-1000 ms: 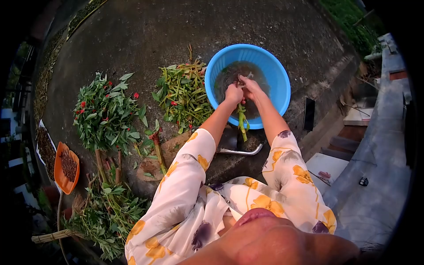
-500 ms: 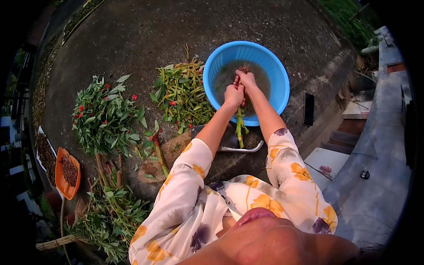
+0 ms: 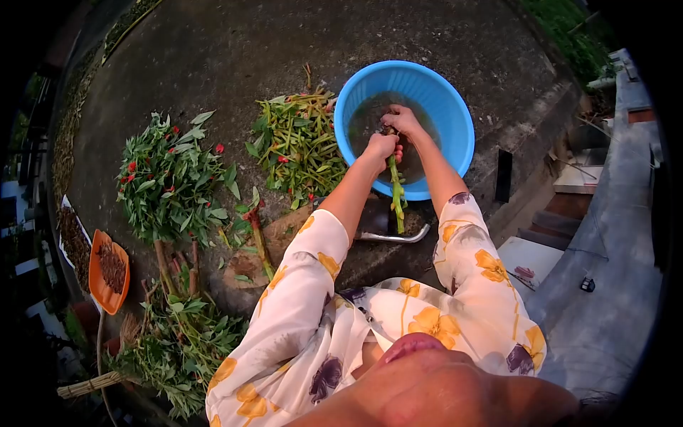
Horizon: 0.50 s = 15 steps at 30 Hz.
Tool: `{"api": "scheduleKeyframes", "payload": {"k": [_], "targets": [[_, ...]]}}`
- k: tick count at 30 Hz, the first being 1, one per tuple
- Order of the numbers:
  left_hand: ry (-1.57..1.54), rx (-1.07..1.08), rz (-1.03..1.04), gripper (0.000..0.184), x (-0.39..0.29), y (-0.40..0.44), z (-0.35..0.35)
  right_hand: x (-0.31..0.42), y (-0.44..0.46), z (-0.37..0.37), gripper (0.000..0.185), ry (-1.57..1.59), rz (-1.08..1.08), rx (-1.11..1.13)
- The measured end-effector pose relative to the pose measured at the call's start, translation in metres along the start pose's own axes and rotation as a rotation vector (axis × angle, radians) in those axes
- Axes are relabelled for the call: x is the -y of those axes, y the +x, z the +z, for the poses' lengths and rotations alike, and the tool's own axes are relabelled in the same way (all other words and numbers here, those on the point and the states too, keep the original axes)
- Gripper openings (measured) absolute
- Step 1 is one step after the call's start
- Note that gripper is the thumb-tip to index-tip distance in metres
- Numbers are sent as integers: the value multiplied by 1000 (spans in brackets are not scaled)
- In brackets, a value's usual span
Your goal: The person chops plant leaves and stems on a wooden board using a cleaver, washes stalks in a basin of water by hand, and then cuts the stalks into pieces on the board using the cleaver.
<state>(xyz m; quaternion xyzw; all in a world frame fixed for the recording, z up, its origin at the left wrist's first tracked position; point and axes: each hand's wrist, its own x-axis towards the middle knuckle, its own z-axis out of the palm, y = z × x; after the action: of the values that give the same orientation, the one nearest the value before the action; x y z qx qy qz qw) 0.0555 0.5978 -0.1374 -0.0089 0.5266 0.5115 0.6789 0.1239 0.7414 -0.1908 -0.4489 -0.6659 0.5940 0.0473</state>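
Two hands, left [image 3: 383, 147] and right [image 3: 403, 121], angle inward over one blue basin [image 3: 447, 107], both grips closed around one green stalk [image 3: 396, 186].

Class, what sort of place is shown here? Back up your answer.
Probably an outdoor yard or roadside spot. The evidence: rough, dark concrete ground, a patch of green grass at the edge, and piles of cut plants lying on the ground.
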Motion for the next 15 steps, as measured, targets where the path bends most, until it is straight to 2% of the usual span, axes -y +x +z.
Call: {"api": "scheduleKeyframes", "payload": {"k": [1,3,4,5,7,8,9,11,12,15], "targets": [[0,-8,0,17,-1,-4,-1,12,-8,-7,24,-136,-5,-117],[-42,-12,29,22,-7,-18,5,3,2,-23,24,-185,-6,-478],[-94,16,36,28,-7,-19,6,0,0,-20,24,-287,-54,-561],[-93,22,37,28,-8,-19,7,-1,-2,-21,24,-288,-55,-567],[-74,1,-2,30,-5,-18,10,-3,-10,-23,27,-439,-31,-219],[-73,3,-11,30,0,-16,10,-3,-13,-26,30,-378,-33,-398],[-63,34,-25,29,2,-14,10,-2,-17,-26,30,-377,-29,-398],[-46,60,-32,29,-5,-12,5,0,-14,-24,31,-304,49,-204],[-68,76,-22,29,-5,-11,3,-1,-15,-24,31,-301,52,-204],[-117,77,-9,23,-11,-18,6,1,-17,-30,23,622,195,-117]]}}
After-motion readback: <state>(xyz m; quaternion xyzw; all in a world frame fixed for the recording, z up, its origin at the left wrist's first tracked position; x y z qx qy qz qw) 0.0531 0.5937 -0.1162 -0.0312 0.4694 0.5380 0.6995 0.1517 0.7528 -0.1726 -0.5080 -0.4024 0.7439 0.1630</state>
